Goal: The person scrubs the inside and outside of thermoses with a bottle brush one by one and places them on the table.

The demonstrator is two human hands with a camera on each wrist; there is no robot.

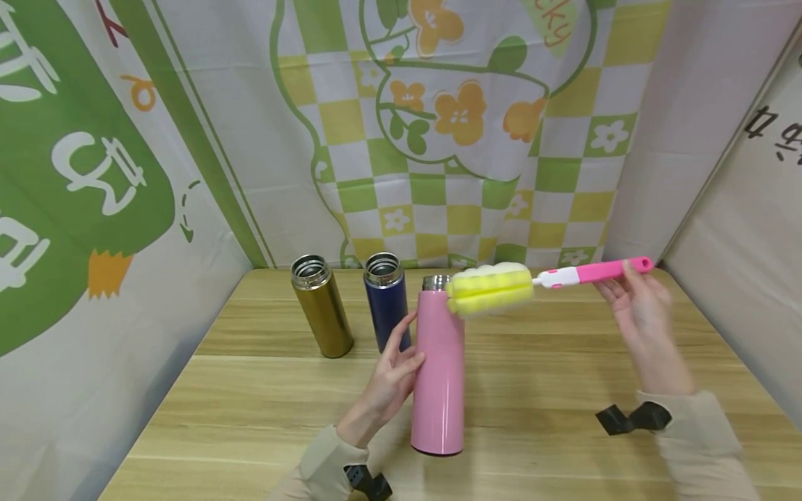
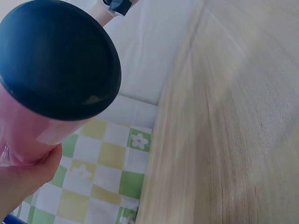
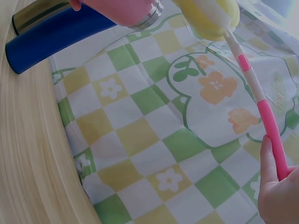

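Left hand [image 1: 391, 379] gripping pink flask [image 1: 438, 369], right hand [image 1: 639, 306] pinching sponge brush [image 1: 539, 282] at its rim, 2 flasks [image 1: 351, 306] close behind.

Table: a light wooden table [image 1: 564, 390] with lengthwise grain fills the lower half of the head view.
Back wall: a white cloth backdrop [image 1: 438, 139] with green and yellow checks and orange flowers hangs at centre top.
Left side: a cloth [image 1: 75, 209] with a large green patch.
Right side: plain pale sheet [image 1: 752, 278].
Light: even, soft.
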